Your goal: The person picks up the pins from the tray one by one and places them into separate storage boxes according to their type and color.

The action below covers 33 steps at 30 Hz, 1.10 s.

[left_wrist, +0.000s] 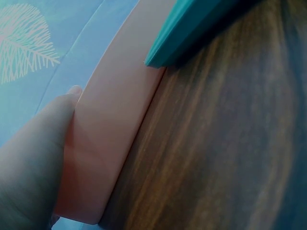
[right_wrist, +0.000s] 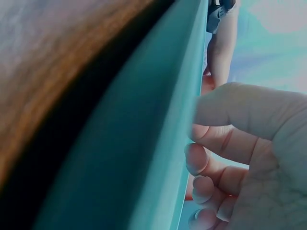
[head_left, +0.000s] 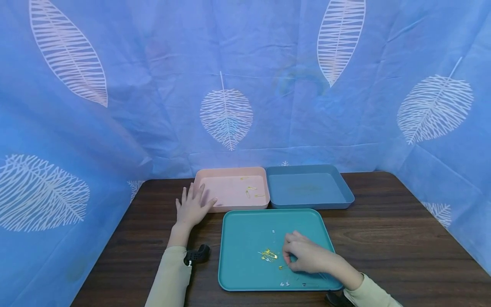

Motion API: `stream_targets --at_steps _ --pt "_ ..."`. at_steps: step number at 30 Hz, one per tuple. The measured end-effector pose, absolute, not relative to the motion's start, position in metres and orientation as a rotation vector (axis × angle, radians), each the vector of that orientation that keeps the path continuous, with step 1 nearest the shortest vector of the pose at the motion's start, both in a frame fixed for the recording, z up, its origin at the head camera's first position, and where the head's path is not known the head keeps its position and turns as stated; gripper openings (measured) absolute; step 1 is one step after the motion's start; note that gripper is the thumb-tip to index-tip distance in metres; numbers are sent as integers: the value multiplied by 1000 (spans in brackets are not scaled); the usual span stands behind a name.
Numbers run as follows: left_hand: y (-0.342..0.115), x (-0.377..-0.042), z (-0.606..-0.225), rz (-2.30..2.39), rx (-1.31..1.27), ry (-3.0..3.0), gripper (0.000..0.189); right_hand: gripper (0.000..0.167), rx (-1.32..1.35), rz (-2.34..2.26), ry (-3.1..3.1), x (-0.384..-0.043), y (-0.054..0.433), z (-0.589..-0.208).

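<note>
My left hand (head_left: 192,210) rests with spread fingers over the left side of the pink tray (head_left: 215,192); in the left wrist view its thumb (left_wrist: 69,103) lies along the tray's wall. My right hand (head_left: 304,252) reaches low into the teal tray (head_left: 245,226) with its fingers curled and fingertips down. A small yellow-headed pin (head_left: 280,267) lies right beside the thumb and index finger. I cannot tell whether they pinch anything; the tray's rim (right_wrist: 165,158) hides the fingertips in the right wrist view. Left of the hand sits a small pile of yellow safety pins (head_left: 268,255).
Several yellow pins (head_left: 251,188) lie in the pink tray. A blue tray (head_left: 303,200) stands to its right, behind the teal one. Small clear or silvery pieces (head_left: 284,284) are scattered near the teal tray's front edge. All trays stand on a dark wooden table (head_left: 391,238).
</note>
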<state>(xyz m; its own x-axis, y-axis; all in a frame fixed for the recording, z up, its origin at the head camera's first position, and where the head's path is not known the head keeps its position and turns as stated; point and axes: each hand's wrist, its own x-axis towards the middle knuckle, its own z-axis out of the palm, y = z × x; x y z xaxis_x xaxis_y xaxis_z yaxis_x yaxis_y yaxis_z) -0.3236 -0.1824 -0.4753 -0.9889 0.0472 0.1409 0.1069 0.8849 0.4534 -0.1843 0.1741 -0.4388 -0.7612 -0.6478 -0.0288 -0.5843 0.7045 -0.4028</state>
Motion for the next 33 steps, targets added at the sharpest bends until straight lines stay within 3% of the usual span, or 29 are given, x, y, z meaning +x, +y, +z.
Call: stream_targets --at_steps 33 --pt "-184 -325 -477 -684 -126 -2943 87 24 -1098 -557 2838 -211 150 -415"
